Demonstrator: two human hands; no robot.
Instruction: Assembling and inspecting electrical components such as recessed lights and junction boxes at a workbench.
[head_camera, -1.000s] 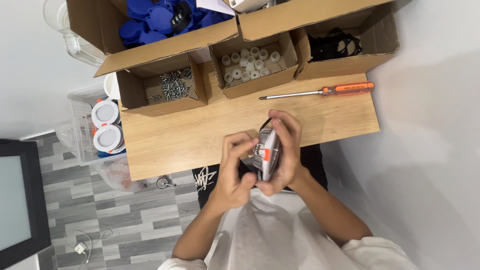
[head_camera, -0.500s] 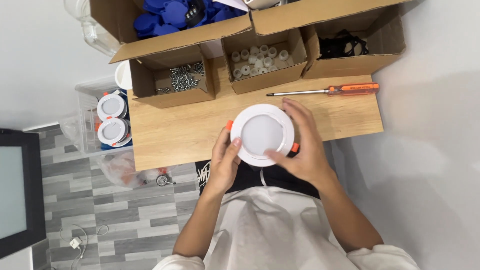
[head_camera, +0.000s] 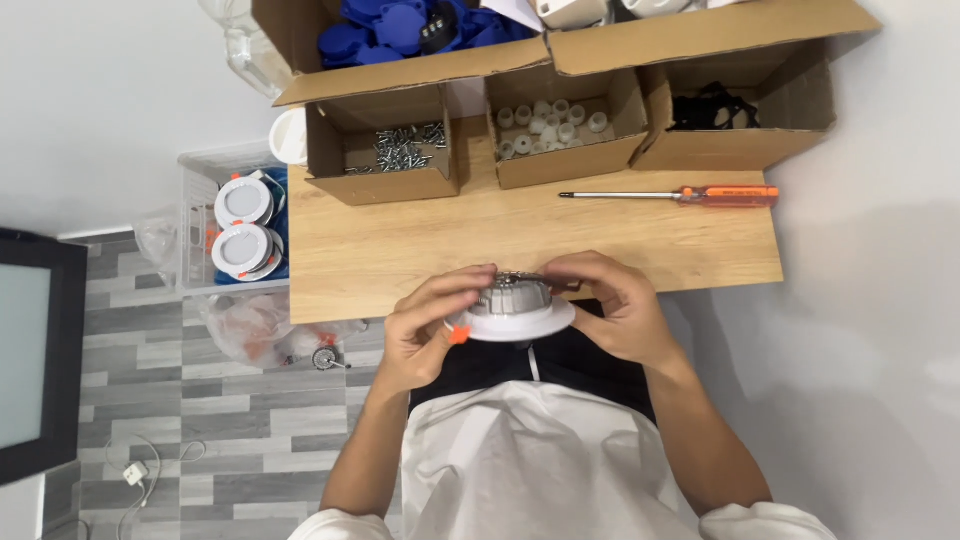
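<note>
- Left hand (head_camera: 425, 330): closed on the left edge of the round white downlight (head_camera: 510, 318); fingers curl over the top of its ribbed grey metal body, thumb beneath the rim.
- Right hand (head_camera: 610, 305): closed on the right edge of the same downlight; fingertips rest on the top of the metal body.
- Downlight position: held in the air between both hands, at the near edge of the wooden desk (head_camera: 400, 250), above the person's lap. The white rim faces down and toward the person; an orange clip (head_camera: 459, 335) shows at its left side.
- Screwdriver (head_camera: 672, 195), orange handle: lies flat on the desk, well apart from both hands, tip pointing left.
- Three open cardboard boxes stand along the far edge of the desk: the box of screws (head_camera: 383, 150) on the left, the box of small white parts (head_camera: 555, 130) in the middle, the box of black parts (head_camera: 715, 108) on the right.
- Clear bin (head_camera: 195, 200), on the floor left of the desk: holds two more white round lights (head_camera: 243, 225).
</note>
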